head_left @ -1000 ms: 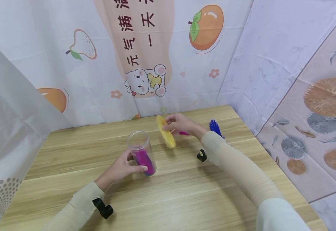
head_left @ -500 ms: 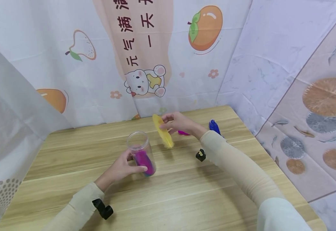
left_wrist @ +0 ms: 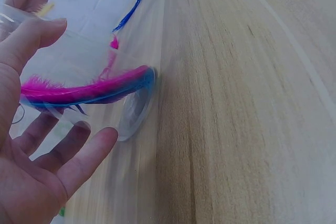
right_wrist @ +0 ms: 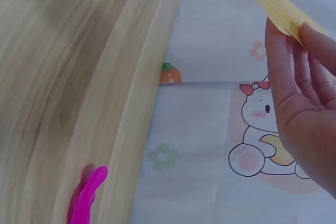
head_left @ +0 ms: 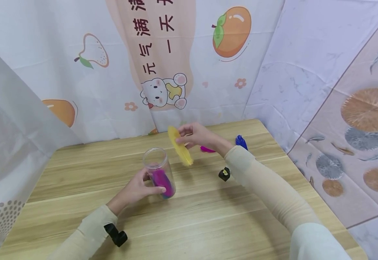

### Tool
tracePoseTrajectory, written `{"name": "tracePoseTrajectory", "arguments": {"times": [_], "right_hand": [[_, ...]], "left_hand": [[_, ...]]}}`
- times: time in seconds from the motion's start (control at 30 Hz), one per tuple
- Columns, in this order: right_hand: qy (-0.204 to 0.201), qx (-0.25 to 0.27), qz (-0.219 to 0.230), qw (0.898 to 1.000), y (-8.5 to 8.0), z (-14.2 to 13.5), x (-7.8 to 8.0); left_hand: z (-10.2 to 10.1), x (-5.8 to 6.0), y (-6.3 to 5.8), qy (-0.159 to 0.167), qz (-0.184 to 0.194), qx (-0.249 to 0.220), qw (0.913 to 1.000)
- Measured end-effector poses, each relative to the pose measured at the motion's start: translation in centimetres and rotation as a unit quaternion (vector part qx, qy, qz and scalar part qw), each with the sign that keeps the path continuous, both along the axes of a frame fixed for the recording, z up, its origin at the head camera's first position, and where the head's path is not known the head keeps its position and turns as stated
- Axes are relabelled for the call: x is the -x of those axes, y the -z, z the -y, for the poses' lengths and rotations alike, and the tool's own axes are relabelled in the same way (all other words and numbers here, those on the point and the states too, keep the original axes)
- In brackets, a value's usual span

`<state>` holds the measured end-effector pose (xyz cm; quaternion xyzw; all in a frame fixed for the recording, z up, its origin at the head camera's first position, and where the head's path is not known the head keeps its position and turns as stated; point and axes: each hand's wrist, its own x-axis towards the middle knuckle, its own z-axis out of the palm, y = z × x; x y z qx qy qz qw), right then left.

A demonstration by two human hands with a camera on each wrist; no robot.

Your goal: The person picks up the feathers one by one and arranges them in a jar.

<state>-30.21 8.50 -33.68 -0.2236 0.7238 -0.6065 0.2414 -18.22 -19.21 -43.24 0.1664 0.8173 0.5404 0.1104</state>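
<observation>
My left hand (head_left: 141, 189) grips a clear open-topped jar (head_left: 155, 159), which stands upright on the table. Inside the jar lie a pink feather (left_wrist: 84, 91) and a blue feather (left_wrist: 113, 96), pressed close together. My right hand (head_left: 195, 135) pinches a yellow feather (head_left: 180, 146) between thumb and fingers, in the air to the right of the jar mouth. The right wrist view shows the same yellow feather (right_wrist: 283, 9) at the fingertips. Behind the right wrist, a pink feather (head_left: 207, 149) and a blue feather (head_left: 241, 141) lie on the table.
The wooden table (head_left: 189, 224) ends at a printed curtain (head_left: 111, 90) at the back. Another patterned curtain (head_left: 325, 162) hangs along the right side. Black wrist-camera mounts sit on both sleeves.
My right hand has moved slightly left and up with the yellow feather, bringing it nearer the jar. The left hand and the jar have stayed in place.
</observation>
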Motion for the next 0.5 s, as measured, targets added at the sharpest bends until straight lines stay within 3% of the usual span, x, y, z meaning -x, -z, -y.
{"name": "tracePoseTrajectory", "arguments": {"times": [0.5], "right_hand": [[-0.018,0.029,-0.018,0.999,-1.9,0.7,-1.0]], "left_hand": [[0.0,0.1,0.0,0.0,0.0,0.001,1.0]]}}
